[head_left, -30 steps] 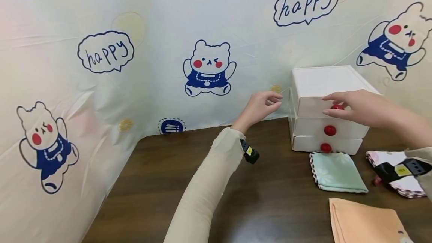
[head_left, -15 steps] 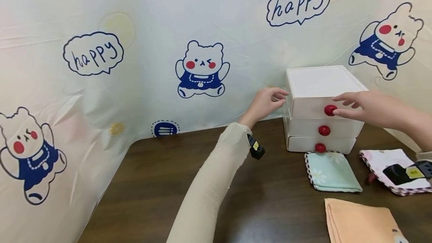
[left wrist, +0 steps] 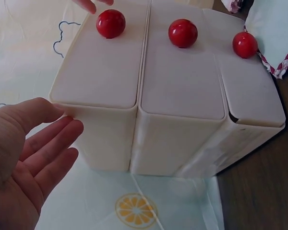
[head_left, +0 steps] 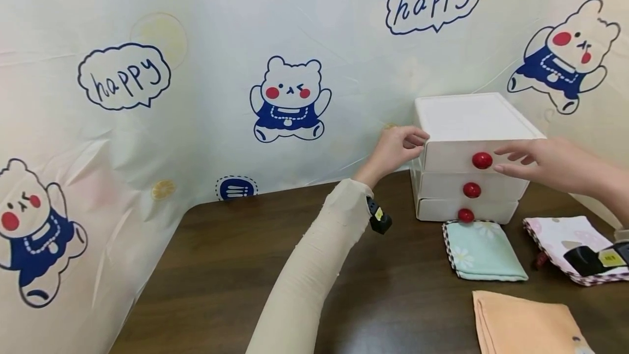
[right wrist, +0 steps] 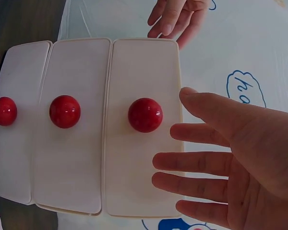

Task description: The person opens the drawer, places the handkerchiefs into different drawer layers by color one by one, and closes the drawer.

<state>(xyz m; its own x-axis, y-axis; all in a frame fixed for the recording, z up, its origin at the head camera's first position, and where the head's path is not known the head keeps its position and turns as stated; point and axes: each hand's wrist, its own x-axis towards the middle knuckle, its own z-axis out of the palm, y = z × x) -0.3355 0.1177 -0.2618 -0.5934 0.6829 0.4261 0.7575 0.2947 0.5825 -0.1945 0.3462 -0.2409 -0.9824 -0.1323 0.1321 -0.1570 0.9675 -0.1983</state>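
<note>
A big cream sheet with blue bears and "happy" bubbles (head_left: 290, 97) hangs behind the small white plastic chest of three drawers (head_left: 467, 119). The dark brown wooden tabletop (head_left: 236, 266) lies under the chest.

The chest stands at the back of the tabletop, close to the sheet. Each drawer has a round red knob. The top red knob (head_left: 482, 160) is on the top drawer, the middle red knob (head_left: 472, 190) is below it, and the bottom red knob (head_left: 465, 215) is lowest.

In front of the chest lies a folded orange cloth (head_left: 526, 324), nearest the person. A folded pale green cloth with a checked edge (head_left: 484, 250) lies just in front of the chest, by the bottom knob. A folded white and pink flowered cloth (head_left: 570, 239) lies to the right of the chest's front.

The left hand (head_left: 395, 149) is at the left side of the chest, by the top drawer. Its fingers are loose and a little bent, and it holds nothing. I cannot tell if it touches the chest.

The right hand (head_left: 535, 160) is in front of the chest, just right of the top knob. Its fingers are straight and spread, and it holds nothing.
</note>
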